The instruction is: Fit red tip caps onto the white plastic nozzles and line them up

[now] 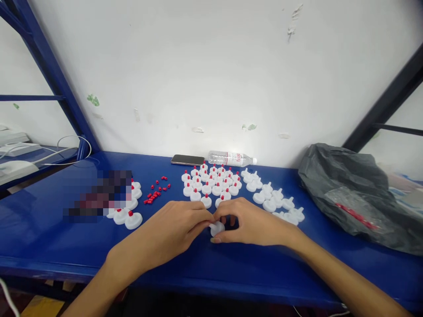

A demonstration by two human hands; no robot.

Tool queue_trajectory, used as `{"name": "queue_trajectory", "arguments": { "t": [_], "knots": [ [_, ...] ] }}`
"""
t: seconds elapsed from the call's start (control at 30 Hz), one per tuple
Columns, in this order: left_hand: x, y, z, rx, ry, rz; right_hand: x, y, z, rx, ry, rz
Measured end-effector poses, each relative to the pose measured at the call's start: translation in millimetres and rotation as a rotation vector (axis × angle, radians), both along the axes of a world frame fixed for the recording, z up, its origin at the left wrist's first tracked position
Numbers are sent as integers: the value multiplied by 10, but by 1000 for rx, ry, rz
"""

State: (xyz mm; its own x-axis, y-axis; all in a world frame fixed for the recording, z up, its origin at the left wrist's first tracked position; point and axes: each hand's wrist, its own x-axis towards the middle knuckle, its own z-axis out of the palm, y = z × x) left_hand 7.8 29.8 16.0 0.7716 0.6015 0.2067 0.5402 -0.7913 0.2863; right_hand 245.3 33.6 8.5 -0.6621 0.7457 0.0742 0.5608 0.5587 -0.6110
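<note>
In front of me, my right hand (246, 222) grips a white plastic nozzle cap (217, 228) between thumb and fingers. The cap is tilted, its spout towards the left. Fingers pinched together, my left hand (175, 224) meets the spout's tip; whatever is between those fingertips is hidden. Just beyond the hands stands a cluster of white nozzle caps with red tips (217, 189). Small loose red tip caps (155, 194) are scattered to the left of it. To the right lie several white nozzle caps without red tips (269, 205).
A clear plastic bottle (228, 158) and a phone (187, 160) lie along the wall. More red-tipped caps (133, 220) stand at the left beside a blurred-out patch. A dark plastic bag (330, 185) with a clear packet of red pieces (357, 215) occupies the blue table's (251, 273) right side.
</note>
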Motion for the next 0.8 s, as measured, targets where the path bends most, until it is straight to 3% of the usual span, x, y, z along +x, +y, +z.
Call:
{"name": "queue_trajectory", "arguments": {
  "t": [0.57,0.8],
  "knots": [
    [53,-17,-43,42,25,-34,-9,-2,38,10,-28,11],
    [15,15,-48,5,50,-8,-33,-26,1,26,-32,-49]
  ]
}}
